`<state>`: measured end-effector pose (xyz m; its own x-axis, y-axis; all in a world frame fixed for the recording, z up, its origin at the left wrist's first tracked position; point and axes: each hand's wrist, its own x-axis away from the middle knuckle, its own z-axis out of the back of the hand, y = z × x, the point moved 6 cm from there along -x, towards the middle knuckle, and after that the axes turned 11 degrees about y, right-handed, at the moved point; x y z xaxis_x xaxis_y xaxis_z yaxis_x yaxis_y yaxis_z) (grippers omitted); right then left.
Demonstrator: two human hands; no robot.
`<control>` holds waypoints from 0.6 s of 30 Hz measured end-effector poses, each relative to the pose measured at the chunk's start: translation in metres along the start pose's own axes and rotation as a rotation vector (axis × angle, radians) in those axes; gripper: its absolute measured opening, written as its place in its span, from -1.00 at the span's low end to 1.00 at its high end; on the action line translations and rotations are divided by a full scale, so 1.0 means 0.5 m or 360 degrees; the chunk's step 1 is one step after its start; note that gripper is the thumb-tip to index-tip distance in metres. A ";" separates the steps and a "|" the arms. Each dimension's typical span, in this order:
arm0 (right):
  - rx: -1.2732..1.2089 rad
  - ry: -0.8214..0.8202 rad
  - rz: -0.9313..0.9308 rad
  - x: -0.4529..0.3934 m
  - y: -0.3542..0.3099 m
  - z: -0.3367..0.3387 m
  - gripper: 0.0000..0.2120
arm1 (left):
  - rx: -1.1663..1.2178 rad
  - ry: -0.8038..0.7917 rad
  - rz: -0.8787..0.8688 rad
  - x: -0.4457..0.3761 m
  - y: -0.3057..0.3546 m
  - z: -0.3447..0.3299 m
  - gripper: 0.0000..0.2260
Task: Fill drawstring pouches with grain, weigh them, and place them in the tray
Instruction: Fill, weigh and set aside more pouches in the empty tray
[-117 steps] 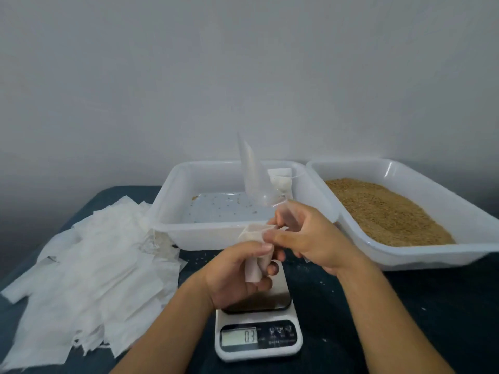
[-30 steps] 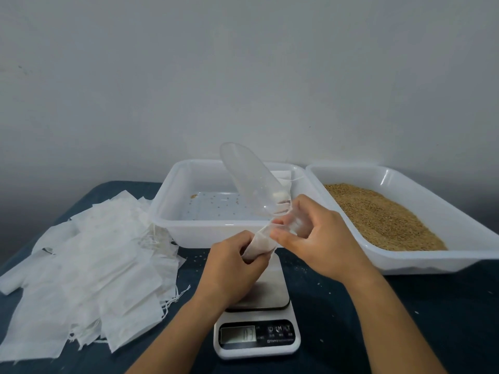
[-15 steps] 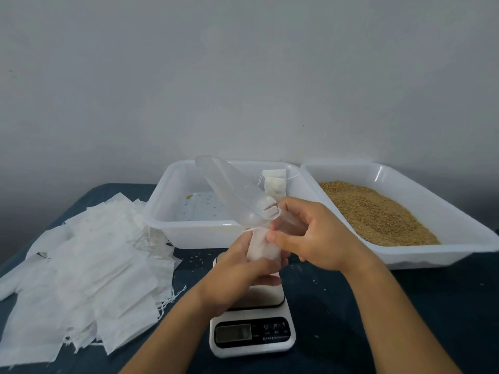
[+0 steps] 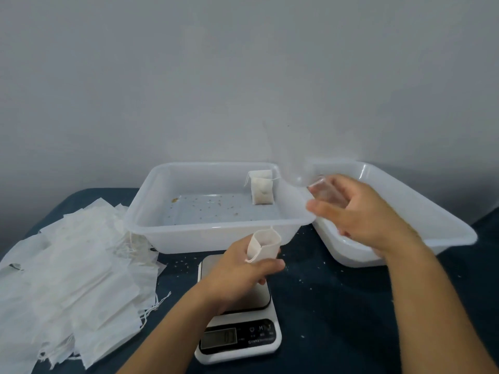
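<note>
A: Where is the pouch (image 4: 266, 245)?

B: In the left hand (image 4: 243, 268). The fingers curl round its lower part and hold it upright above the scale (image 4: 237, 314), mouth open at the top. A loop of drawstring hangs down its left side.

A: And the right hand (image 4: 359, 214)?

B: It is over the near left corner of the grain tray (image 4: 432, 211), blurred by motion. The fingers curl round the handle of a clear scoop (image 4: 322, 190); only that handle shows clearly, and the rest of the scoop is a faint smear rising against the wall.

A: Can you see the grain?

B: Not in the right tray; the hand and the blur cover what shows of its inside. Loose grains lie scattered on the floor of the middle tray (image 4: 151, 211) and on the dark bench (image 4: 337, 319) around the scale.

A: Anything else in the middle tray?

B: One filled pouch (image 4: 261, 190) stands upright in the far right corner, leaning against the wall, its strings out to both sides.

A: And the scale?

B: It sits on the bench just in front of the middle tray, under the left hand. The display (image 4: 219, 338) is lit, but the digits are too blurred to read.

A: To the left?

B: A spread heap of flat empty pouches (image 4: 67, 279) on the bench, reaching the left wall of the middle tray.
</note>
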<state>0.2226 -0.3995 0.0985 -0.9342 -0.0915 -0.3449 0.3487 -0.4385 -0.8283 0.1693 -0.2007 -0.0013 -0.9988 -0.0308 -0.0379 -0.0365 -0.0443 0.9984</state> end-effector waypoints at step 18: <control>0.1864 -0.0056 -0.0596 -0.115 0.159 0.117 -0.71 | -0.0595 0.0134 -0.0148 -0.063 -0.020 -0.091 -0.77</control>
<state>0.2998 -0.4813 0.0784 -0.9699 0.1963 -0.1440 -0.2024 -0.9789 0.0289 0.2027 -0.2450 -0.0121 -0.9851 -0.0908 -0.1461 -0.0966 -0.4107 0.9066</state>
